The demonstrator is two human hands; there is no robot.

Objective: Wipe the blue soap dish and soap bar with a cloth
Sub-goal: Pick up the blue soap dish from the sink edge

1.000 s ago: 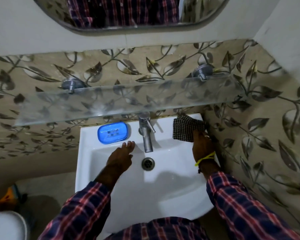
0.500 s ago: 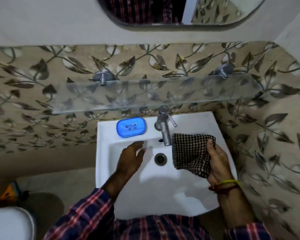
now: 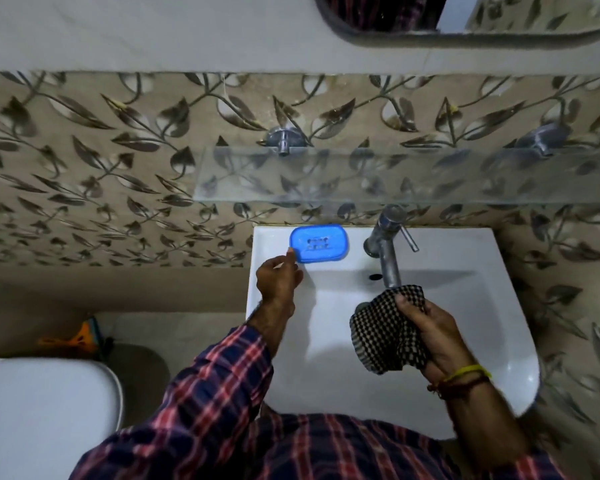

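A blue soap dish (image 3: pixel 318 243) with its lid on sits on the back left ledge of the white sink (image 3: pixel 465 258). The soap bar is hidden under the lid. My left hand (image 3: pixel 280 277) is at the dish's front left corner, with fingertips touching its edge. My right hand (image 3: pixel 430 329) holds a black-and-white checked cloth (image 3: pixel 383 332) bunched over the basin, just below the tap's spout.
A metal tap (image 3: pixel 385 244) stands at the back middle of the sink. A glass shelf (image 3: pixel 395 176) juts out from the leaf-patterned wall above it. A white toilet lid (image 3: pixel 45 410) is at the lower left, with an orange object (image 3: pixel 78 339) on the floor behind it.
My left hand has moved from the basin up to the dish's corner. My right hand has lifted the cloth off the right ledge and brought it over the basin.
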